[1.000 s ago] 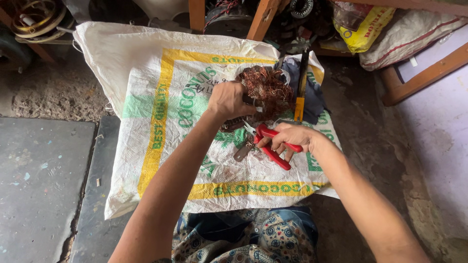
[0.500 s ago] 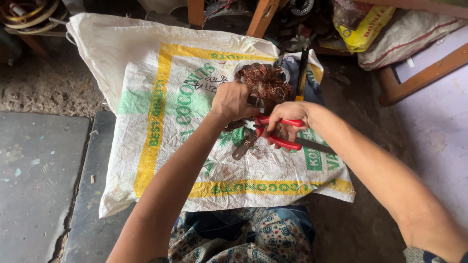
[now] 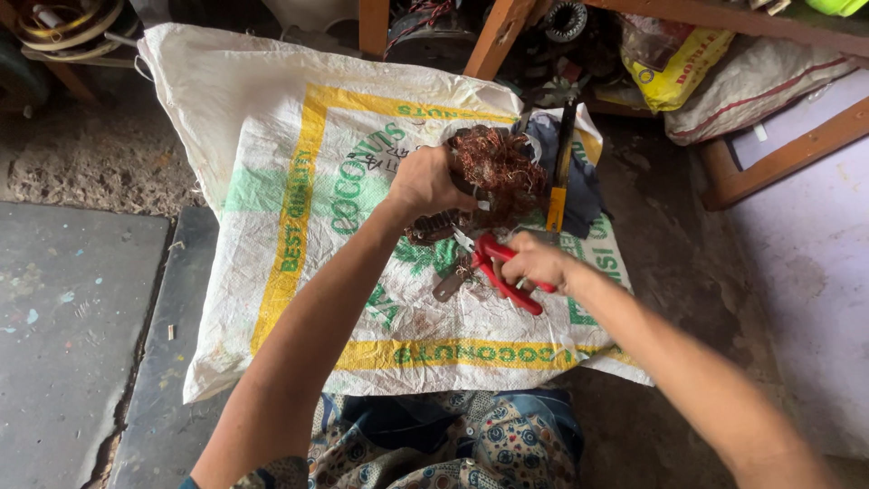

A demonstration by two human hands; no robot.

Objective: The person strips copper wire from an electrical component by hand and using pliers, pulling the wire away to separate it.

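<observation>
Two hands at work over a white woven sack (image 3: 272, 136) spread on the floor. Left hand (image 3: 425, 181), grip clenched, holds a motor stator w/ tangled copper winding (image 3: 493, 172). Right hand (image 3: 539, 263) grasps red-handled cutters (image 3: 502, 272); long axis diagonal, tip pointing up-left twd the winding. Concrete slab (image 3: 72, 308) at left, wooden frame legs (image 3: 373, 25) beyond.

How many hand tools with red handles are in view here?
1. The red-handled cutters are gripped in the right hand, above the white woven sack, just below the copper wire bundle that the left hand holds. Others may lie hidden under the clutter.
</observation>
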